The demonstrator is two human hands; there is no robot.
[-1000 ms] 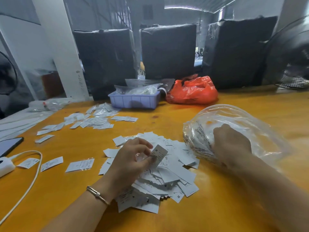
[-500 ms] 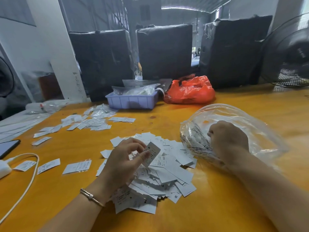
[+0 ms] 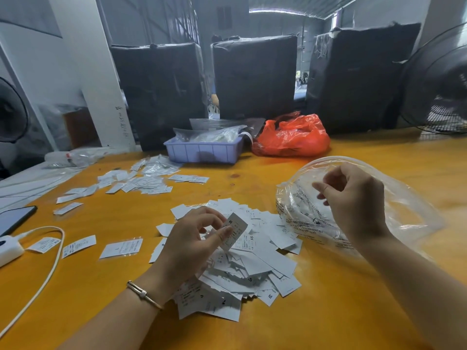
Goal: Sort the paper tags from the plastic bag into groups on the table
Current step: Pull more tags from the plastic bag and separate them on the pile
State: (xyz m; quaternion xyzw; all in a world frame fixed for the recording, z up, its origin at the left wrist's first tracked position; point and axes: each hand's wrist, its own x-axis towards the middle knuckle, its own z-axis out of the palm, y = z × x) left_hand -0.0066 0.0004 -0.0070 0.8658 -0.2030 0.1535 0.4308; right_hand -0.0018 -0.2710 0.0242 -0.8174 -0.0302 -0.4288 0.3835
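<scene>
Your left hand (image 3: 192, 242) has its grip pinched on one paper tag (image 3: 233, 231) marked M, thumb and fingers curled round it, tag tilted up over the big loose pile of tags (image 3: 249, 263) at the middle of the orange worktop (image 3: 328, 311). Bracelet (image 3: 144, 294) on that wrist. Your right hand (image 3: 353, 200) is raised at the mouth of the clear plastic bag (image 3: 394, 198), fingers curled, thumb and forefinger meeting; can't tell if it pinches the bag film or nothing. Bag lies just right of the pile, printed side down toward the pile, a few tags visible inside. Three single tags (image 3: 121, 248) lie in a row left of the pile, spaced apart. Further back left, a scattered group of tags in clear sleeves (image 3: 141, 183). Lilac tray (image 3: 202, 152) at the far edge with clear bags in it, red bag (image 3: 293, 137) touching its right side. Phone (image 3: 15, 218) and white cable (image 3: 48, 271) at the left edge.
</scene>
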